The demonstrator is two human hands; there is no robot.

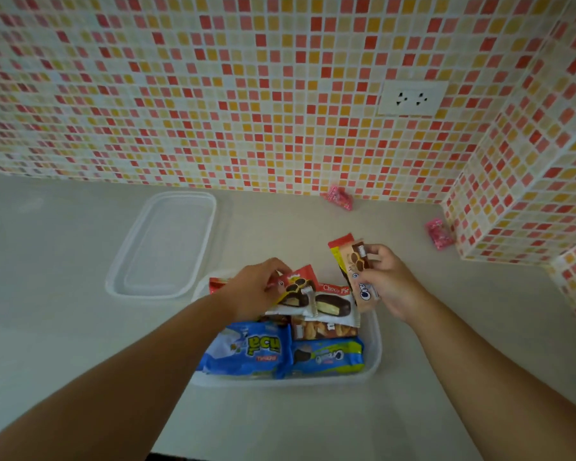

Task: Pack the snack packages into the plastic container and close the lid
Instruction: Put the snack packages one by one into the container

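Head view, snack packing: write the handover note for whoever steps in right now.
Left hand: pressing a Choco Pie pack into the container.
Right hand: holding a few snack packs upright over the container's right rim.
Done: several packs are already inside, two blue ones nearest the camera.
Left: put in the held packs, fetch the two pink packets by the tiled wall, then fit the lid, lying on the counter left of the container.

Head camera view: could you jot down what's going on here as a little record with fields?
container: clear plastic container on the counter, open, holding several snack packages
lid: off, lying flat on the counter to the container's left
left hand: left hand on a Choco Pie pack in the container
right hand: right hand holding snack bars above the container's right edge
left out: two pink packets by the tiled wall
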